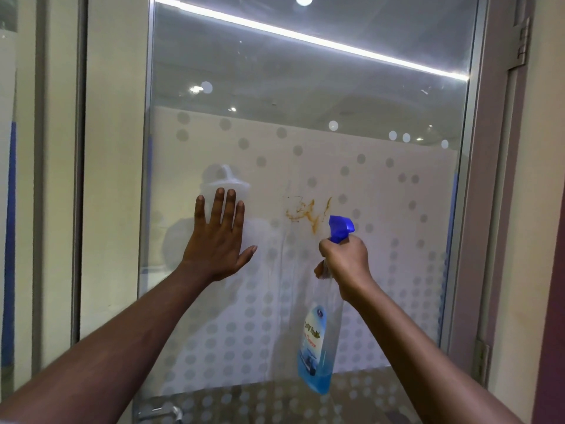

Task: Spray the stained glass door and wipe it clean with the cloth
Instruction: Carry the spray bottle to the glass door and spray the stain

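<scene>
The right hand (344, 258) is gripping the neck of a spray bottle (318, 341), fingers wrapped tight just under the blue trigger head (340, 229). The bottle is hanging tilted below the fist, its clear body showing blue liquid pooled at the bottom and a blue label on its side. The nozzle is pointing up and right, close to the glass.

The left hand (218, 240) is pressing flat on the door (305, 87), fingers spread and straight, thumb out to the right, holding nothing.

Between the two hands, just left of and above the trigger head, a brown stain (305, 211) is streaking the glass in loose smears, with one drip running down its right part. Wet trails are running down the pane beneath it. The door's lower part is carrying a frosted band with grey dots; its upper part is clear and is reflecting a bright light strip. A metal frame (464, 179) is edging the pane on the right, and a handle (159, 413) is showing at the bottom left.
</scene>
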A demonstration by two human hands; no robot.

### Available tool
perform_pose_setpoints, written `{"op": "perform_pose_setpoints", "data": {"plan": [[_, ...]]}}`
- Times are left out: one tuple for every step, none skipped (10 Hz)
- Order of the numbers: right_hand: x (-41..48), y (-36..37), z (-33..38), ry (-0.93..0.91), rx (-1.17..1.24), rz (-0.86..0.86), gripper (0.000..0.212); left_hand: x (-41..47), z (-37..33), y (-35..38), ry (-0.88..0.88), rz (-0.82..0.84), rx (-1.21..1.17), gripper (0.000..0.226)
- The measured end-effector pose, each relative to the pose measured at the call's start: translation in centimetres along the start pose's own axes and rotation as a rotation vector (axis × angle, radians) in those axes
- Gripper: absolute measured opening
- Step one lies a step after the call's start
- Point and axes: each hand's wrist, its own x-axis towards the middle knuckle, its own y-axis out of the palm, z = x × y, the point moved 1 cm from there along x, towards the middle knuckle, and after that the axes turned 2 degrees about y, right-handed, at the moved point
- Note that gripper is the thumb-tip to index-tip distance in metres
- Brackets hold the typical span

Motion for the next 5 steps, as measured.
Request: {"op": "perform_pose_setpoints", "data": {"plan": [[-0.5, 0.3, -0.6, -0.011, 0.021, 0.027, 0.004, 0.0, 0.0, 0.0, -0.001, 0.002, -0.003, 0.090], [-1.2, 0.8, -0.7, -0.037, -0.002, 0.072, 0.001, 0.0, 0.0, 0.0, -0.003, 0.005, 0.001, 0.090], [-1.9, 1.6, -0.7, -0.053, -0.012, 0.115, 0.001, 0.0, 0.0, 0.0, -0.004, 0.008, 0.000, 0.090], [-2.1, 2.2, -0.3, -0.082, 0.047, 0.152, 0.004, 0.0, 0.0, 0.0, -0.009, 0.019, 0.001, 0.090], [-2.3, 2.7, 0.1, -0.112, 0.109, 0.188, 0.008, 0.0, 0.0, 0.0, -0.013, 0.022, 0.002, 0.091]]}}
